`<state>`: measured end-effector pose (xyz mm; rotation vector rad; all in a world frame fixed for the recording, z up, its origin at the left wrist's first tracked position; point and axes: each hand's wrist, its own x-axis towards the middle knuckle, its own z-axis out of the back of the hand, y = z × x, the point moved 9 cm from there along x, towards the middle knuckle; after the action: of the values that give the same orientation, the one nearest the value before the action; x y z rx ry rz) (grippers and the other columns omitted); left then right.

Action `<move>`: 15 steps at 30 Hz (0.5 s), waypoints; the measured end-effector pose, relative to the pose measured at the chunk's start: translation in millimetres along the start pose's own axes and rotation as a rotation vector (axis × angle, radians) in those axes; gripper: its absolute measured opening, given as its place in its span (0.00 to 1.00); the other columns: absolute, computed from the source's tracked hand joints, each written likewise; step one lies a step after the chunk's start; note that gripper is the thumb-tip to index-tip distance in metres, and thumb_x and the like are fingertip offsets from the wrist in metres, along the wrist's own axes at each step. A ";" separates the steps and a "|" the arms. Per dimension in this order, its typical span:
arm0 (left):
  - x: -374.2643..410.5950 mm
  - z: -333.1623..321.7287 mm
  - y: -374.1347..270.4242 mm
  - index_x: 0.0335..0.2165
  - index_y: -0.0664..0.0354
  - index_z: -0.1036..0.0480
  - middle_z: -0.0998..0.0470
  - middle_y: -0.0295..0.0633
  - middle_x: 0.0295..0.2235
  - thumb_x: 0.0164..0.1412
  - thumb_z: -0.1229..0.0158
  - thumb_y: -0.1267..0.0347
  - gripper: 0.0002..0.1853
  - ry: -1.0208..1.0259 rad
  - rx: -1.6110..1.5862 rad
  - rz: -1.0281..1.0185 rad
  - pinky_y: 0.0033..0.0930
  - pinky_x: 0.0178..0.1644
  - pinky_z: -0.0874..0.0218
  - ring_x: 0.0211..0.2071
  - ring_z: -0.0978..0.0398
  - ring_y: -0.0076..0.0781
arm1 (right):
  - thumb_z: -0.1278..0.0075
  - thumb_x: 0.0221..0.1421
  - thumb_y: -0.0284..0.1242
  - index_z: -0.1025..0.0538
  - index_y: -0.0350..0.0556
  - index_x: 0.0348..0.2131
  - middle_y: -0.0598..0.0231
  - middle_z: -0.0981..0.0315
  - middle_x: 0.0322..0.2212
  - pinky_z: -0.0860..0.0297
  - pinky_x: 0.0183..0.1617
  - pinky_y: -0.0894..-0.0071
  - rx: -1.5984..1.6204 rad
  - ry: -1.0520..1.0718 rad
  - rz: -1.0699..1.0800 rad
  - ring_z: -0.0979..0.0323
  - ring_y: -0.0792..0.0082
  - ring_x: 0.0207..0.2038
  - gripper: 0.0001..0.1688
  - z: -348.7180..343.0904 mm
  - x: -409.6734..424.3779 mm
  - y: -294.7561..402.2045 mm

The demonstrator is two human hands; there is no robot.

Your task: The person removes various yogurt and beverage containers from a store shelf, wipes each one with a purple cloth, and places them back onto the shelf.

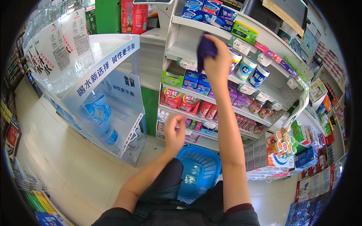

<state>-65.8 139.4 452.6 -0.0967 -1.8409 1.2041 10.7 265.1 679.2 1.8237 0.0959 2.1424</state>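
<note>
My right hand (217, 60) grips a dark purple cloth (207, 49) and holds it in front of a white shelf tier (183, 45). Just right of that hand stand several gum tubs, among them a teal and white one (246, 68) and a dark blue one (259, 76). My left hand (174, 132), its fingers curled and slightly blurred, hangs before the lower tiers with small candy packs; nothing shows in it. Below it, between my knees, a blue plastic basket (200, 154) sits on the floor with clear plastic wrapping (193, 173) inside.
A white display stand (104, 70) with bottled water (68, 42) rises at the left. Red candy bags (172, 97) and boxed gum fill the lower tiers ahead. Stacked cartons (254, 154) with small tubs (278, 144) stand at the right. Price tags line the shelf edges.
</note>
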 end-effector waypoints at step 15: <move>167.5 -14.9 -66.5 0.49 0.66 0.34 0.28 0.52 0.46 0.60 0.55 0.79 0.17 0.005 0.416 -0.653 0.43 0.53 0.43 0.47 0.31 0.51 | 0.58 0.54 0.28 0.24 0.49 0.44 0.48 0.25 0.41 0.33 0.50 0.54 -0.082 0.614 -0.156 0.28 0.44 0.44 0.18 -148.1 -3.7 -99.8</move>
<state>-128.0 198.8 611.7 0.6813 -1.4061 1.0698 -112.5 381.6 623.2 1.0219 0.2755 2.4652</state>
